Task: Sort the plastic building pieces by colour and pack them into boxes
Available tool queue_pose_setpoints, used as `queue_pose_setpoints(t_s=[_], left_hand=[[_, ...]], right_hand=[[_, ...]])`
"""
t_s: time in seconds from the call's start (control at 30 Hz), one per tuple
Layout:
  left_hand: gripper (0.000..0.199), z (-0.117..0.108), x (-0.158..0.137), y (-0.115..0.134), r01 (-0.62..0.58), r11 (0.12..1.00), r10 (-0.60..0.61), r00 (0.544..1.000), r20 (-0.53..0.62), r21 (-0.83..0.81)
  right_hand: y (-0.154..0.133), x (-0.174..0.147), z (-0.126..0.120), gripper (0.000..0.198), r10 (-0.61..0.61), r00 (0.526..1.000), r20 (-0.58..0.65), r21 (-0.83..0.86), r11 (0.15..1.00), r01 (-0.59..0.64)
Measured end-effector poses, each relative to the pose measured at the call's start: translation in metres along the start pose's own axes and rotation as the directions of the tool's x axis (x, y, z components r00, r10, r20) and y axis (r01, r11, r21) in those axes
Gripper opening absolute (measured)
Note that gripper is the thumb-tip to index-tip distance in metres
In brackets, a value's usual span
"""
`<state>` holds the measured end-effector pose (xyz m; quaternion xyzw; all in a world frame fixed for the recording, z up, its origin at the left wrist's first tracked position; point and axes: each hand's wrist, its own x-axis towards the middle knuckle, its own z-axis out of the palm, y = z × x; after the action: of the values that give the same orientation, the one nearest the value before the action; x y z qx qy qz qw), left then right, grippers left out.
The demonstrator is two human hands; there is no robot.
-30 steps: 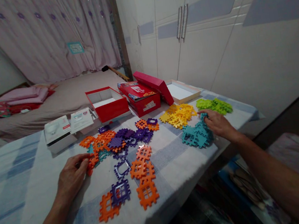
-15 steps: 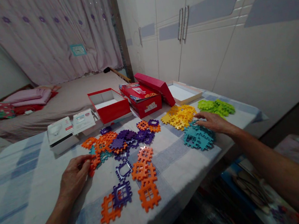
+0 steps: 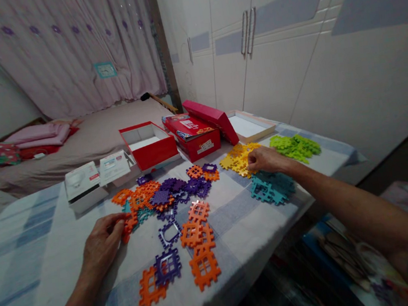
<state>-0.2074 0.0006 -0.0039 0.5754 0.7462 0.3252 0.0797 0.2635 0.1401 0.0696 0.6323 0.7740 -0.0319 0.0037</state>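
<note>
On the left, my left hand point(image 3: 102, 242) rests at the table, its thumb and index finger closed on an orange toothed building tile point(image 3: 128, 228). Beside it spreads a mixed heap of orange tiles point(image 3: 140, 198), purple tiles point(image 3: 173, 186) and a few teal ones. My right hand point(image 3: 264, 158) is over the border between the yellow tile pile point(image 3: 237, 158) and the teal tile pile point(image 3: 269, 188). Its fingers are curled together; what they hold, if anything, is hidden. Nearer me lie a purple window tile point(image 3: 168, 266) and several orange window tiles point(image 3: 205, 269).
A lime-green tile pile point(image 3: 296, 147) lies right of the yellow one. Along the back stand a white box point(image 3: 83, 185), an open red box point(image 3: 154, 151), a second red box point(image 3: 202, 143) with a tilted red lid point(image 3: 214, 116), and a shallow white tray point(image 3: 251, 123).
My right hand has moved left from the teal pile toward the yellow pile, and its fingers have curled in. My left hand has stayed on the orange tile.
</note>
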Motion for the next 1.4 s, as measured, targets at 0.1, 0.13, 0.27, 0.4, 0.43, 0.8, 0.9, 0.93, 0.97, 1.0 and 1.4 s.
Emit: queue_pose_setpoints(t_s=[0.1, 0.13, 0.27, 0.4, 0.43, 0.8, 0.9, 0.93, 0.97, 1.0, 1.4], left_hand=[[0.036, -0.001, 0.000, 0.002, 0.005, 1.000, -0.005, 1.000, -0.002, 0.006], [0.035, -0.001, -0.001, 0.003, -0.003, 1.000, 0.003, 1.000, -0.002, 0.007], [0.034, -0.002, -0.001, 0.006, -0.018, 1.000, 0.018, 1.000, -0.003, 0.022], [0.036, -0.002, -0.002, 0.006, -0.010, 1.000, 0.010, 1.000, 0.007, 0.022], [0.036, -0.001, -0.001, 0.006, -0.011, 1.000, 0.011, 1.000, 0.004, 0.020], [0.038, -0.001, -0.004, 0.016, -0.041, 0.999, 0.040, 0.999, -0.024, -0.017], [0.038, 0.000, -0.005, 0.016, -0.038, 0.999, 0.037, 0.998, -0.041, -0.028], [0.038, 0.000, -0.005, 0.016, -0.037, 0.999, 0.036, 0.998, -0.042, -0.030], [0.038, 0.000, -0.006, 0.017, -0.038, 0.999, 0.037, 0.998, -0.043, -0.033], [0.037, -0.001, -0.006, 0.018, -0.038, 0.999, 0.037, 0.998, -0.043, -0.037], [0.035, 0.002, -0.010, 0.021, 0.021, 0.992, -0.027, 0.998, -0.048, -0.127]], right_hand=[[-0.006, 0.010, 0.008, 0.016, 0.027, 0.998, -0.058, -0.005, 1.000, -0.027], [-0.007, 0.013, 0.010, 0.017, 0.033, 0.996, -0.083, -0.006, 0.999, -0.033], [-0.006, 0.018, 0.011, 0.020, 0.019, 0.987, -0.157, 0.024, 1.000, -0.015], [-0.003, 0.013, 0.004, 0.017, -0.009, 0.996, -0.091, 0.014, 1.000, 0.010], [-0.003, 0.012, 0.003, 0.016, -0.017, 0.997, -0.069, -0.012, 1.000, 0.016], [-0.053, -0.001, 0.002, 0.018, -0.278, 0.919, -0.280, 0.124, 0.939, 0.321], [-0.094, -0.005, 0.008, 0.017, -0.409, 0.861, -0.303, 0.256, 0.835, 0.487], [-0.109, -0.006, 0.011, 0.017, -0.444, 0.840, -0.312, 0.280, 0.802, 0.528], [-0.123, -0.006, 0.016, 0.017, -0.474, 0.819, -0.323, 0.296, 0.771, 0.563], [-0.137, -0.007, 0.021, 0.017, -0.496, 0.799, -0.339, 0.309, 0.743, 0.593], [-0.181, -0.006, 0.078, 0.023, -0.506, 0.700, -0.504, 0.351, 0.620, 0.702]])
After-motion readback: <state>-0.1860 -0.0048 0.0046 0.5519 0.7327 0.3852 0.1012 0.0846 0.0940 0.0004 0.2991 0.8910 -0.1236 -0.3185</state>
